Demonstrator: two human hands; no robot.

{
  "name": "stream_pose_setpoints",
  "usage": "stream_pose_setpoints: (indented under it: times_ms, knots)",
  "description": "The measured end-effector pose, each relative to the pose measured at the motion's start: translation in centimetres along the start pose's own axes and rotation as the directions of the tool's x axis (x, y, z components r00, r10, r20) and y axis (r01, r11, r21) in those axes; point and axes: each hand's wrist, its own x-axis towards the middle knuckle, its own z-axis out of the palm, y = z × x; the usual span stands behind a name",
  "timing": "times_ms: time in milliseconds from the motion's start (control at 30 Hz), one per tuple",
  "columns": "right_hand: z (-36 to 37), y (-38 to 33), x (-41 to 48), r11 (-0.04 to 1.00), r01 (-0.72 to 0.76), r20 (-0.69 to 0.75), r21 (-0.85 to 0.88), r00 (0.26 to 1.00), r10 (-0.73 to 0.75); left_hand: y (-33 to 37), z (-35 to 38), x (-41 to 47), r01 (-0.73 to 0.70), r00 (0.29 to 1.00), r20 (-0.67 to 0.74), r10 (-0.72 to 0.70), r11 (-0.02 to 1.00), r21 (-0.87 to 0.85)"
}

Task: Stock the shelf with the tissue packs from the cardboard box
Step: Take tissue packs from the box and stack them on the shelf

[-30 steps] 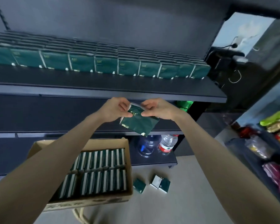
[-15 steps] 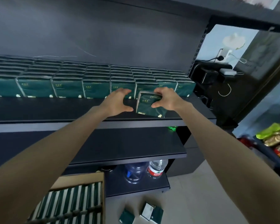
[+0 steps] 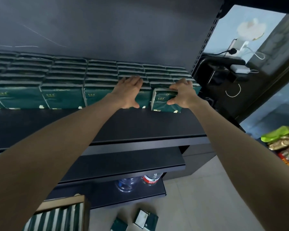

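- Nearest the camera, the cardboard box is sitting at the lower left, with boxed packs standing on edge inside it, so plenty is waiting to be stocked.
- Just beyond it, a few loose packs are lying on the floor, and water bottles are standing on the lowest board.
- Both arms are reaching up over the shelf, whose front strip is lying bare.
- The right hand is pinching one tissue pack, fingers curled over its top edge and thumb pressing its front face. The pack is standing on the shelf near the right end, touching the front row.
- The left hand is lying flat with straight fingers on top of the shelved packs beside it, gripping nothing and seemingly steadying them.
- The pack is looking light and soft, its film wrapper probably slick. Holding it across the top and front face is likely suiting it best, with gentle pressure, since squeezing would be denting it and a hard push could be tipping its neighbours.
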Motion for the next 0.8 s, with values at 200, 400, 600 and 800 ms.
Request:
stream_pose_setpoints:
  times_ms: [200, 400, 600, 800]
  knots:
    - [1.1, 1.0, 3.3, 0.999, 0.026, -0.006, -0.035, 1.000, -0.027, 0.4, 1.2, 3.0, 0.024, 0.997, 0.070, -0.030, 0.995, 0.094]
    - [2.7, 1.5, 5.0, 0.993, 0.102, -0.049, -0.051, 0.993, -0.105, 0.4, 2.0, 3.7, 0.044, 0.993, 0.100, -0.058, 0.989, 0.139]
    - [3.9, 2.5, 5.4, 0.959, 0.240, -0.085, -0.151, 0.963, -0.254, 0.6, 2.1, 3.7, 0.043, 0.993, 0.104, -0.064, 0.981, 0.191]
    - [4.3, 2.8, 6.5, 0.906, 0.307, 0.068, -0.290, 0.951, -0.301, 0.8, 1.9, 3.9, 0.043, 0.987, 0.142, -0.078, 0.971, 0.234]
